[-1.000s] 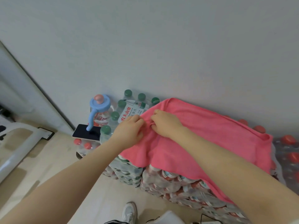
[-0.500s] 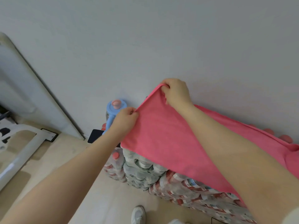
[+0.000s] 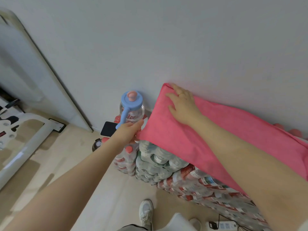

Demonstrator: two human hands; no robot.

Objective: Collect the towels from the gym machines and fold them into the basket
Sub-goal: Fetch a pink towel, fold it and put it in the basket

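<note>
A pink towel [image 3: 221, 130] lies spread over stacked packs of water bottles [image 3: 160, 165] against the grey wall. My left hand [image 3: 129, 132] pinches the towel's near left corner at the edge of the stack. My right hand [image 3: 182, 105] lies flat on the towel near its far left corner by the wall, fingers spread, pressing the cloth down. No basket is in view.
A clear bottle with a blue lid and strap [image 3: 131, 105] and a black phone [image 3: 109, 128] sit on packs left of the towel. A white machine frame [image 3: 23, 147] stands at left. My shoe [image 3: 146, 212] and a power strip [image 3: 223, 225] are on the floor.
The towel's left edge, held up in the air half a second ago, now lies down on the packs. My right hand went from pinching a corner to resting flat.
</note>
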